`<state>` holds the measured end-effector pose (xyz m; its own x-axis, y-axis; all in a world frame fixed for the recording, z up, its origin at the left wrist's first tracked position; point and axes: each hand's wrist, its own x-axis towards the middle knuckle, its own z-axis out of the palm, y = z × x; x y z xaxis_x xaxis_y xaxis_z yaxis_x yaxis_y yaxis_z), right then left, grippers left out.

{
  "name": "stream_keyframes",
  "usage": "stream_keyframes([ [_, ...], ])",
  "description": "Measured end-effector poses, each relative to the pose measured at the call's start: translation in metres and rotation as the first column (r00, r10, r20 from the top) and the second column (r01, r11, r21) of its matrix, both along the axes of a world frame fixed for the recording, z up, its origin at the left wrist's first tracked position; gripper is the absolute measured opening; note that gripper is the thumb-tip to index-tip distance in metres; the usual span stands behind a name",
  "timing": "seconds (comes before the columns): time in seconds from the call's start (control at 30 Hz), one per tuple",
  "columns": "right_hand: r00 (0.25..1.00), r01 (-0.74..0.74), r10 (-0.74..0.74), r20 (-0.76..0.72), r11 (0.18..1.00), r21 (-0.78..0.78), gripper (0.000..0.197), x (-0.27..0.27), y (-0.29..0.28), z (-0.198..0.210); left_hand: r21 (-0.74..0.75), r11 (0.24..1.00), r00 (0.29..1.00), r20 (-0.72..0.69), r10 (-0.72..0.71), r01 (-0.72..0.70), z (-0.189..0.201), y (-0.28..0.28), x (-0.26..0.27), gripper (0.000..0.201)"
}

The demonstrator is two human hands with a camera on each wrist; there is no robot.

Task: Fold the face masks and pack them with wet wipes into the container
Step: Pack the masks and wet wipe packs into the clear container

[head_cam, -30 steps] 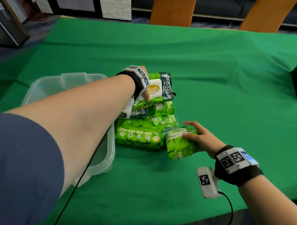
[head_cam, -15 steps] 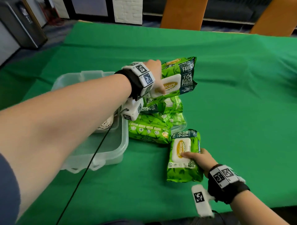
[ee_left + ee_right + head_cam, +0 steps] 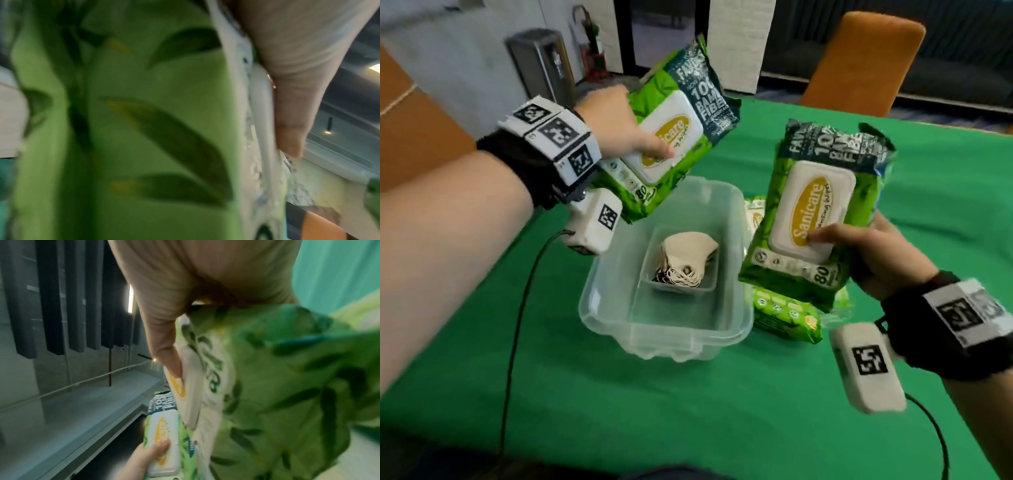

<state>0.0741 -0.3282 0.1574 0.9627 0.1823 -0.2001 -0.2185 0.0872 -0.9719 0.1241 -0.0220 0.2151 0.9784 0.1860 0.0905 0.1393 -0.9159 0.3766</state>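
My left hand grips a green wet wipes pack in the air above the far left of the clear plastic container, thumb on the pack's white lid. That pack's leafy side fills the left wrist view. My right hand holds a second wet wipes pack upright just right of the container, thumb pressed on its lid. Inside the container, a smaller clear tray holds a stack of folded beige face masks.
More green wipes packs lie on the green table cover right of the container, partly hidden by the raised pack. An orange chair stands beyond the table's far edge. A grey bin stands on the floor at far left.
Both hands have lifted their wipes packs off the table. The left pack now hangs over the container. The right pack has come up and stands beside it. The head view has shifted closer.
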Motion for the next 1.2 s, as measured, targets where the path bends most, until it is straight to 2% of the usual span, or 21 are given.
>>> stream_keyframes([
  [0.1, 0.987, -0.160, 0.160, -0.030, 0.987, -0.017, 0.062, 0.014, 0.060, 0.014, -0.044, 0.991, 0.992, -0.030, 0.126, -0.127, -0.020, 0.052, -0.014, 0.087],
  [0.23, 0.940, -0.322, 0.291, -0.178, 0.929, -0.182, 0.066, 0.024, 0.125, 0.003, -0.093, 0.966, 0.966, -0.116, 0.231, -0.242, -0.058, 0.099, -0.033, 0.097],
  [0.3, 0.901, -0.411, 0.335, -0.274, 0.863, -0.294, 0.056, 0.028, 0.149, -0.011, -0.107, 0.956, 0.952, -0.175, 0.252, -0.273, -0.078, 0.111, -0.041, 0.096],
  [0.37, 0.853, -0.501, 0.361, -0.377, 0.769, -0.397, 0.039, 0.032, 0.166, -0.027, -0.153, 0.942, 0.938, -0.229, 0.262, -0.300, -0.097, 0.123, -0.046, 0.095],
  [0.43, 0.822, -0.558, 0.358, -0.442, 0.661, -0.502, 0.031, 0.036, 0.177, -0.042, -0.235, 0.920, 0.931, -0.264, 0.251, -0.314, -0.112, 0.134, -0.048, 0.096],
  [0.53, 0.802, -0.593, 0.382, -0.459, 0.422, -0.686, 0.035, 0.042, 0.189, -0.061, -0.322, 0.900, 0.939, -0.275, 0.208, -0.293, -0.121, 0.139, -0.048, 0.096],
  [0.6, 0.756, -0.605, 0.423, -0.500, 0.160, -0.780, 0.050, 0.046, 0.195, -0.072, -0.327, 0.912, 0.950, -0.267, 0.161, -0.246, -0.123, 0.136, -0.045, 0.093],
  [0.67, 0.682, -0.538, 0.479, -0.553, -0.185, -0.823, 0.064, 0.045, 0.200, -0.078, -0.308, 0.932, 0.959, -0.258, 0.113, -0.193, -0.122, 0.131, -0.042, 0.090],
  [0.7, 0.634, -0.488, 0.506, -0.585, -0.325, -0.810, 0.069, 0.043, 0.203, -0.081, -0.296, 0.940, 0.962, -0.256, 0.095, -0.171, -0.121, 0.129, -0.040, 0.089],
  [0.73, 0.581, -0.455, 0.529, -0.619, -0.420, -0.785, 0.073, 0.041, 0.207, -0.086, -0.283, 0.948, 0.964, -0.254, 0.076, -0.149, -0.120, 0.128, -0.039, 0.090],
  [0.77, 0.531, -0.442, 0.543, -0.651, -0.478, -0.759, 0.076, 0.038, 0.210, -0.091, -0.273, 0.953, 0.964, -0.257, 0.061, -0.133, -0.119, 0.127, -0.037, 0.091],
  [0.83, 0.447, -0.423, 0.558, -0.699, -0.557, -0.715, 0.086, 0.033, 0.219, -0.102, -0.254, 0.961, 0.964, -0.262, 0.040, -0.109, -0.118, 0.126, -0.035, 0.090],
  [0.93, 0.355, -0.343, 0.565, -0.745, -0.663, -0.666, 0.083, 0.029, 0.231, -0.114, -0.241, 0.966, 0.962, -0.271, 0.025, -0.093, -0.116, 0.125, -0.035, 0.090],
  [1.1, 0.333, -0.263, 0.535, -0.776, -0.737, -0.622, 0.087, 0.029, 0.239, -0.123, -0.250, 0.965, 0.962, -0.272, 0.014, -0.085, -0.114, 0.126, -0.037, 0.088],
  [1.2, 0.306, -0.272, 0.550, -0.777, -0.731, -0.625, 0.099, 0.028, 0.242, -0.128, -0.227, 0.972, 0.963, -0.270, 0.003, -0.067, -0.113, 0.124, -0.037, 0.088],
])
